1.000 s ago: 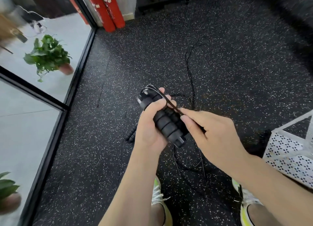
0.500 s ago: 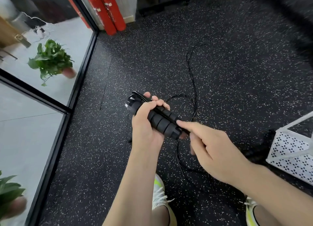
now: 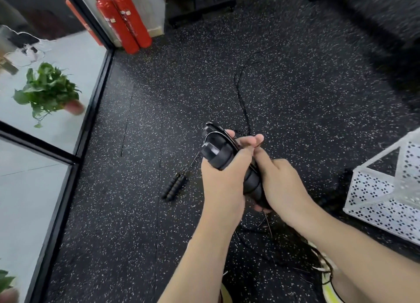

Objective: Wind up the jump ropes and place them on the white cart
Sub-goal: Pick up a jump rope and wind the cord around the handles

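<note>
Speckled gym floor (image 3: pixel 159 211). Left hand (image 3: pixel 223 184) grips 2 handles (image 3: pixel 218 152); right hand (image 3: pixel 281 184) pinches cord (image 3: pixel 242 98) beside them. Risk: slack coils slipping off, loose tension.

Floor (image 3: pixel 295 86): black, white-speckled. Rope handles (image 3: pixel 219 153): black. Extinguishers (image 3: pixel 122 18), upper left: red. Cart (image 3: pixel 384 200), right: white, perforated.

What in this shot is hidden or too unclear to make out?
Head view:
- Handles: lower ends hidden behind the left hand and right hand.
- Cart: cut off by the right edge.
- Cord: far end lost in the dark floor.
- Extinguishers: labels too small to read.
</note>
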### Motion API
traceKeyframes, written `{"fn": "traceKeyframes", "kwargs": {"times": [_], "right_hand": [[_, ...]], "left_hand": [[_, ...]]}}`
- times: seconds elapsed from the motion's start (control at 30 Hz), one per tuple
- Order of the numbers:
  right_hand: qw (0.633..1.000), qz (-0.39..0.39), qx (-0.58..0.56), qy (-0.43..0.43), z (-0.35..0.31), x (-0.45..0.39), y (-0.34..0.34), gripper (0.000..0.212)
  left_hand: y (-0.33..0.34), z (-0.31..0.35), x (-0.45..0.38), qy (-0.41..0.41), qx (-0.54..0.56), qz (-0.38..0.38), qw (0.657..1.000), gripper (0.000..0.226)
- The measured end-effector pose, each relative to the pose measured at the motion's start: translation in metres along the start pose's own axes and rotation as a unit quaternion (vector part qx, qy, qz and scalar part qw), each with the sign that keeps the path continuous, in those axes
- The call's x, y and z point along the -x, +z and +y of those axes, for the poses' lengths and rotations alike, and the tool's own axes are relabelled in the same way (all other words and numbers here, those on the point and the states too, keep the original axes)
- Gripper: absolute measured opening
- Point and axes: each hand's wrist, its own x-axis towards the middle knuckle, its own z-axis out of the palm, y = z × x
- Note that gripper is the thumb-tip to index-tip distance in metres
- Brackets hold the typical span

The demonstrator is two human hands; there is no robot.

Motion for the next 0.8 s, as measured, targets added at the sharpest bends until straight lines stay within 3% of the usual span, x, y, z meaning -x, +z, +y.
{"fn": "traceKeyframes", "kwargs": {"times": [0.13, 0.2, 0.23, 0.3, 0.37, 0.43, 0.47, 0.5, 0.6, 0.8], "right_hand": [[0.973, 0.041, 0.171, -0.149, -0.005, -0.012, -0.02, 0.051], [0.947, 0.06, 0.251, -0.19, -0.002, -0.021, -0.031, 0.05], [0.934, 0.063, 0.291, -0.198, 0.0, -0.024, -0.034, 0.054], [0.902, 0.045, 0.378, -0.207, 0.006, -0.026, -0.037, 0.068], [0.871, 0.019, 0.436, -0.224, 0.013, -0.023, -0.032, 0.071], [0.866, 0.024, 0.445, -0.228, 0.016, -0.021, -0.03, 0.059], [0.862, 0.025, 0.454, -0.224, 0.016, -0.02, -0.03, 0.056], [0.861, 0.022, 0.456, -0.222, 0.017, -0.019, -0.029, 0.054], [0.858, 0.007, 0.462, -0.224, 0.023, -0.024, -0.028, 0.054], [0.932, -0.065, 0.33, -0.133, 0.02, -0.031, -0.037, 0.065]], "left_hand": [[-0.012, 0.008, -0.003, 0.003, -0.061, -0.003, 0.998, 0.052], [-0.025, 0.017, -0.005, 0.042, -0.204, 0.014, 0.978, 0.075], [-0.032, 0.02, -0.005, 0.079, -0.308, -0.007, 0.948, 0.084], [-0.043, 0.018, -0.003, 0.125, -0.496, -0.104, 0.853, 0.097], [-0.049, 0.004, 0.0, 0.152, -0.67, -0.179, 0.704, 0.098], [-0.051, -0.01, 0.002, 0.172, -0.79, -0.183, 0.559, 0.082], [-0.051, -0.014, 0.003, 0.166, -0.819, -0.178, 0.519, 0.069], [-0.051, -0.016, 0.004, 0.16, -0.833, -0.172, 0.5, 0.057], [-0.05, -0.02, 0.004, 0.145, -0.838, -0.168, 0.499, 0.04], [-0.053, -0.014, 0.001, 0.131, -0.826, -0.155, 0.527, 0.03]]}}
